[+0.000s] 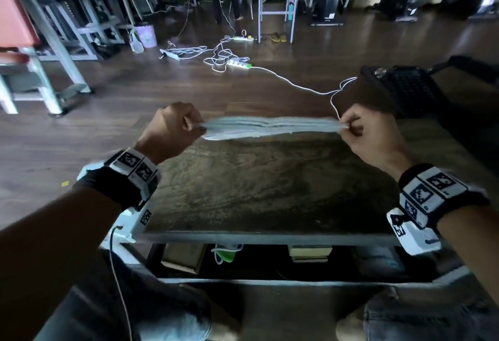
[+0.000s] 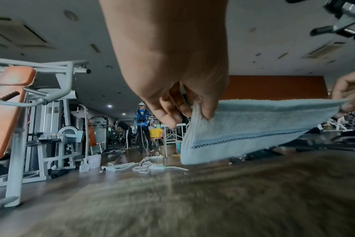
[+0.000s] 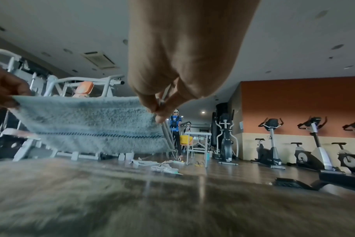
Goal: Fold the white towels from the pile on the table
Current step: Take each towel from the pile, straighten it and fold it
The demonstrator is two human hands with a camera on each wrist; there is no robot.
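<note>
A white towel (image 1: 270, 127) with a dark stitched stripe hangs folded in layers, stretched between both hands above the far part of the dark table (image 1: 270, 192). My left hand (image 1: 189, 124) pinches its left end, seen close in the left wrist view where the towel (image 2: 253, 126) drops from the thumb and fingers (image 2: 207, 109). My right hand (image 1: 348, 125) pinches the right end; in the right wrist view the towel (image 3: 91, 125) hangs from the fingertips (image 3: 158, 109), its lower edge above the table. No pile of towels shows in any view.
A black mesh basket (image 1: 405, 89) stands beyond the table's right far corner. White cables and power strips (image 1: 229, 59) lie on the wooden floor behind. Gym machines (image 1: 54, 29) fill the left, exercise bikes (image 3: 306, 144) the right. People (image 2: 142, 128) stand far off.
</note>
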